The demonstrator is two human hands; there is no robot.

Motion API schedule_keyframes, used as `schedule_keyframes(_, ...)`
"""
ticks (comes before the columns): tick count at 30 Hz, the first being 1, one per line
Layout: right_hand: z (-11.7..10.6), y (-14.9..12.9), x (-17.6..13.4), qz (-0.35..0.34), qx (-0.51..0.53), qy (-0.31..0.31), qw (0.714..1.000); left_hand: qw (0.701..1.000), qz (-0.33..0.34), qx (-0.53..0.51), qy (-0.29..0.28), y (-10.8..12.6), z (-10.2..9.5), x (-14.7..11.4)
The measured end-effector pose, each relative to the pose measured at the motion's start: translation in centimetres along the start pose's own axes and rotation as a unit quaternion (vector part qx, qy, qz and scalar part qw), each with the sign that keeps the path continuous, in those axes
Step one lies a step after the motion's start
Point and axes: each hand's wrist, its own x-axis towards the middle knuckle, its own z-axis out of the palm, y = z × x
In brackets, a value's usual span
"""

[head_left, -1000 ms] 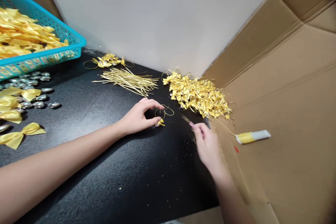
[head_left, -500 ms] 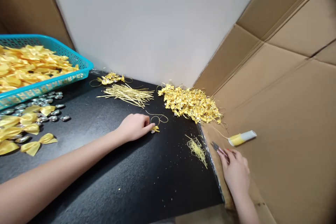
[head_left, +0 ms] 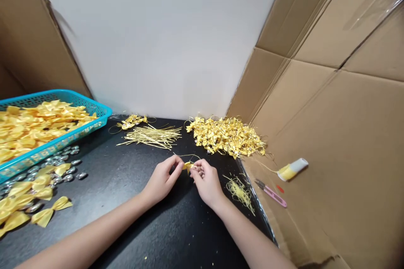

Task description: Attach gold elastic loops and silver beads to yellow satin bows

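Above the black table, my left hand (head_left: 164, 178) and my right hand (head_left: 206, 180) meet at a small yellow ribbon bow (head_left: 187, 165). The fingers of both hands are closed on it, one hand at each side. A thin gold cord (head_left: 189, 155) loops out behind the bow, over the tabletop. My fingers hide part of the bow. To the right, pink thread snips (head_left: 270, 192) lie on the cardboard beside a small red piece (head_left: 280, 188), with nobody holding them.
A blue basket (head_left: 107, 113) of yellow bows stands at left, near silver beads (head_left: 68, 178) and loose bows (head_left: 42, 193). Cut gold cords (head_left: 153, 135) and a pile of finished bows (head_left: 227, 136) lie behind. Thread scraps (head_left: 240, 193) and a thread spool (head_left: 293, 170) are at right.
My right hand has let go of the thread snips, left them on the cardboard and come over to the bow. My left hand has taken hold of the bow. The view has tilted up.
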Motion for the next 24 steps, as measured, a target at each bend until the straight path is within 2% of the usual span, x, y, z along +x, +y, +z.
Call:
schedule_keyframes(3, -0.1, 0.3, -0.6, -0.050, 0.051, 0.062, 0.995, 0.999, 0.002, -0.040, -0.001, 0.2, 0.0, -0.4)
schedule_keyframes(8, -0.6, -0.6, -1.6, -0.118, 0.002, 0.107, 0.987, 0.998, 0.037, -0.015, -0.042, 0.0, 0.0, -0.8)
schedule_keyframes(12, -0.7, -0.9, -1.9, -0.140, 0.002, 0.102, 0.985, 0.997, 0.040, 0.049, -0.051, 0.0, 0.1, -0.8)
schedule_keyframes(17, -0.7, -0.4, -1.8, -0.148, 0.019, 0.096, 0.984, 0.991, 0.065, 0.075, -0.094, -0.1, 0.5, -0.6)
schedule_keyframes(21, -1.0, -0.1, -1.6, -0.158, 0.019, 0.100, 0.982, 0.992, 0.077, 0.071, -0.073, -0.5, 0.7, -0.6)
schedule_keyframes(24, -1.6, -0.1, -1.4, -0.186, -0.052, 0.096, 0.976, 0.992, 0.089, 0.083, -0.044, -0.8, 0.7, -0.7)
